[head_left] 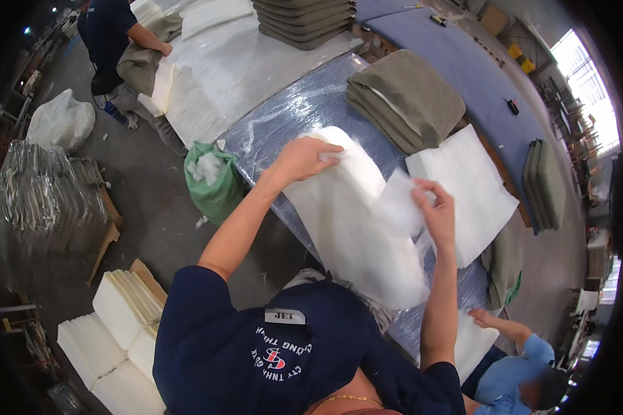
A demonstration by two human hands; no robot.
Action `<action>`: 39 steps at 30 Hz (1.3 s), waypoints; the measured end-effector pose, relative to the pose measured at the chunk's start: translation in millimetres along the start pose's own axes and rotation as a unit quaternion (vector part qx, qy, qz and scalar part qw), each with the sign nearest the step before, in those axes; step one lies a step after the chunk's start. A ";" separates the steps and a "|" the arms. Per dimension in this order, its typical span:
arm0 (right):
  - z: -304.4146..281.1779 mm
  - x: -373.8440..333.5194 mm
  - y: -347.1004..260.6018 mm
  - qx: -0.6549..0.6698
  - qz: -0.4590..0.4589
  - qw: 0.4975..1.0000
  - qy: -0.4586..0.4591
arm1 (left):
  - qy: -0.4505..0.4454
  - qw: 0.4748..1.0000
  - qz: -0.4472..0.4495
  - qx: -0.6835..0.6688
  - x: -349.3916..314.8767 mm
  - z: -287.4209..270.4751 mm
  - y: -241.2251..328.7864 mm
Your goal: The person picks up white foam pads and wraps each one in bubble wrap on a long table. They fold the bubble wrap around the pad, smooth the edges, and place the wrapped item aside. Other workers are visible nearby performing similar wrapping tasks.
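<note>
A white sheet of fluffy batting (346, 214) lies over a pad at the near edge of the wrapped table, its lower end hanging toward my body. My left hand (306, 160) rests at its far end, thumb and fingers closed on a wisp of white batting. On the other side, my right hand (436, 211) pinches a thin, loose piece of batting (398, 204), lifted and slightly blurred above the sheet. To the right lies a stack of white batting sheets (467, 194). Beyond it sit folded grey-brown fabric covers (412, 97).
A green sack (211, 183) of white fluff stands left of the table (270, 117). White foam blocks (121, 311) and plastic-wrapped flat stacks (45, 207) stand on the floor. One co-worker (111, 41) handles a cover at far left; another (516, 366) works at near right.
</note>
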State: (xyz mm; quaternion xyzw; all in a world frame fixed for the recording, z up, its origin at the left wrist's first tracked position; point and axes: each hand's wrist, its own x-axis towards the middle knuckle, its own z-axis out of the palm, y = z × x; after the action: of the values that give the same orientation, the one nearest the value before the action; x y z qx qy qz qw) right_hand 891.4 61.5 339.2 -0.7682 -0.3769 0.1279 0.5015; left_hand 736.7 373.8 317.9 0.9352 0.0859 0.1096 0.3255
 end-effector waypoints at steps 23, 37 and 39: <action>51.0 148.4 6.2 0.271 0.192 0.942 -0.035 | 0.198 0.970 -0.075 -0.118 -14.8 63.5 31.3; 71.0 154.3 109.8 0.233 0.209 0.950 -0.009 | 0.058 0.980 -0.150 -0.113 26.6 80.5 29.7; 62.2 161.6 117.2 0.223 0.127 0.965 0.053 | -0.003 0.973 -0.201 -0.109 31.3 74.3 36.8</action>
State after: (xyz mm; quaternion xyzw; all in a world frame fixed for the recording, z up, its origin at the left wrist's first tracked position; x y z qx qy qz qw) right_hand 1018.9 192.9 238.0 -0.6844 -0.2106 0.2302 0.6590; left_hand 789.5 308.8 288.9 0.8578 0.2587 0.0483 0.4414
